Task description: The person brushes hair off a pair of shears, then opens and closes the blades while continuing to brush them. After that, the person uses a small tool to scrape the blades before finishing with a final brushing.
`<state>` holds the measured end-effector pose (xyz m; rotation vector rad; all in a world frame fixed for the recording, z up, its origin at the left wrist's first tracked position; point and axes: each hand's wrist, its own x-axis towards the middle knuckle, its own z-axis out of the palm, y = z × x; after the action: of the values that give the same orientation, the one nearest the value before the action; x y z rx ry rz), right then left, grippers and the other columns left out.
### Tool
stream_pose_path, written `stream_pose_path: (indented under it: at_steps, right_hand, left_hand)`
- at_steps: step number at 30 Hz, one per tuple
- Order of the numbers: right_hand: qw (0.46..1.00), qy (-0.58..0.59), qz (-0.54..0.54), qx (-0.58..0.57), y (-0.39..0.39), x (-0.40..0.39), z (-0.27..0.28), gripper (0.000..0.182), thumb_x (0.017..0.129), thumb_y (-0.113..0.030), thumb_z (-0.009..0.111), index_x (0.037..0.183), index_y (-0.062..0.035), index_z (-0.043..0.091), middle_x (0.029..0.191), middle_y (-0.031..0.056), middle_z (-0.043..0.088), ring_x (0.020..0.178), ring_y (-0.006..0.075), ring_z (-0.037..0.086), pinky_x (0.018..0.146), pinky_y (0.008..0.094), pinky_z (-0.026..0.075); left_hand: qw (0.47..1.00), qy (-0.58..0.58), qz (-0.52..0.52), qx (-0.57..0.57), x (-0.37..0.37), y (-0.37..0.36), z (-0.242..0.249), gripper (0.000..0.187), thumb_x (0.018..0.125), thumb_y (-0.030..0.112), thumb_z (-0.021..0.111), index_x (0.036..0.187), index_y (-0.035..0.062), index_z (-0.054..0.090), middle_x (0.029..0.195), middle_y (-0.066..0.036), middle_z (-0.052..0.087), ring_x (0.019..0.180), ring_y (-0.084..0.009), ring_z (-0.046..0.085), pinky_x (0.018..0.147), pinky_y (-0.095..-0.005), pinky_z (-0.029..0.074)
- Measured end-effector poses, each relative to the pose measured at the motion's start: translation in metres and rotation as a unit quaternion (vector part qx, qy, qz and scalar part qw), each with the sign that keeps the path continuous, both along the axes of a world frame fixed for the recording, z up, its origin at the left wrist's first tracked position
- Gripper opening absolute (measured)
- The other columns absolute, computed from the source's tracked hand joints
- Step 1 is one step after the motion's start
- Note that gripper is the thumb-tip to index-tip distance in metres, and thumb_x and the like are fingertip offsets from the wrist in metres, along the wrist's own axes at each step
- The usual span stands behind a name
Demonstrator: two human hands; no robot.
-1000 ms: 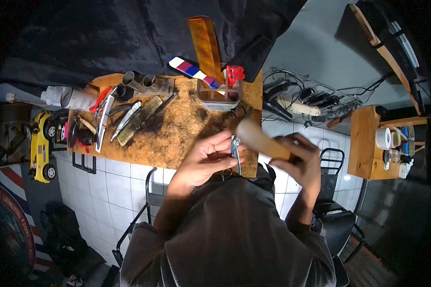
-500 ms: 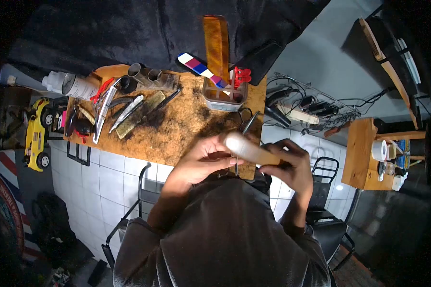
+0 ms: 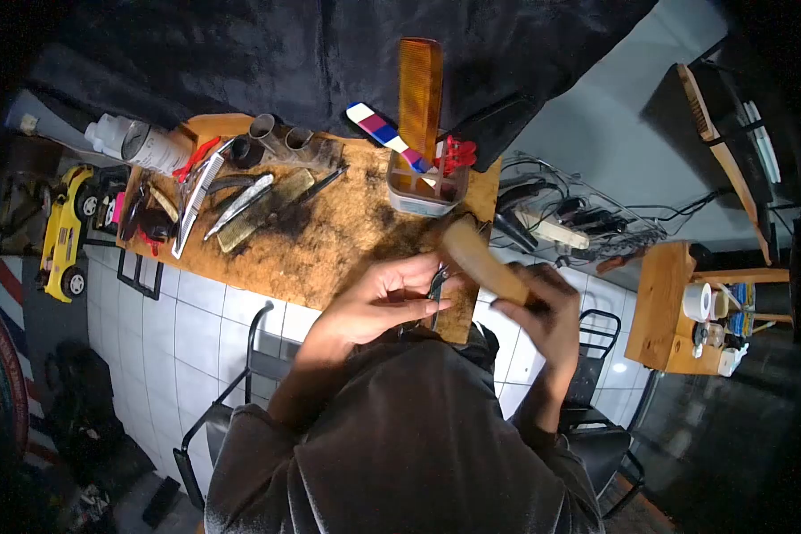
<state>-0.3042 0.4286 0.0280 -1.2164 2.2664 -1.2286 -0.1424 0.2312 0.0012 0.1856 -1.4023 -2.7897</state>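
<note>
My right hand (image 3: 550,311) is closed around one end of a curved wooden-handled brush (image 3: 485,260), which slants up and left over the table edge. Its far end is smeared by motion, so the bristles do not show clearly. Just left of it, my left hand (image 3: 390,292) pinches a small dark metal tool (image 3: 437,283) between thumb and fingers; its exact kind is hard to make out. Both hands are above the front right part of the wooden table (image 3: 329,254), whose top is strewn with dark hair clippings.
A plastic box (image 3: 427,198) holds an amber comb (image 3: 419,98) and red clips (image 3: 457,155). Razors, combs, a metal bar (image 3: 262,212) and a spray bottle (image 3: 147,147) crowd the table's left side. Clippers and cords (image 3: 587,218) hang at right, above a wooden shelf (image 3: 654,307).
The brush in my right hand has swung upward, away from the dark tool, which shows more plainly in my left hand. The view has shifted slightly.
</note>
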Motion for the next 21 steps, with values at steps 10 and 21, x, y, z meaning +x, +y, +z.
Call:
stream_pose_path:
  at_steps: [10,21]
  right_hand:
    - [1.000,-0.008,-0.017,-0.014,-0.005,0.007,0.010,0.046,0.068,-0.020,0.085,0.104,0.0031,0.068,0.088,0.0145,0.065,0.073,0.0228,0.062,0.065,0.0308,0.049]
    - [0.999,-0.032,0.017,0.004,-0.003,0.009,0.018,0.048,0.063,-0.022,0.087,0.103,0.0005,0.069,0.089,0.0146,0.067,0.080,0.0278,0.067,0.071,0.0324,0.052]
  left_hand:
    - [0.973,-0.024,0.038,0.228,0.000,-0.013,0.000,0.077,0.098,0.056,0.027,0.146,-0.0048,0.027,0.149,-0.025,0.032,0.138,-0.0363,0.035,0.114,-0.0474,0.030]
    - [0.901,0.105,-0.041,0.419,0.004,-0.024,-0.017,0.086,0.096,0.065,0.022,0.143,-0.0060,0.033,0.142,-0.024,0.043,0.130,-0.0348,0.046,0.109,-0.0425,0.037]
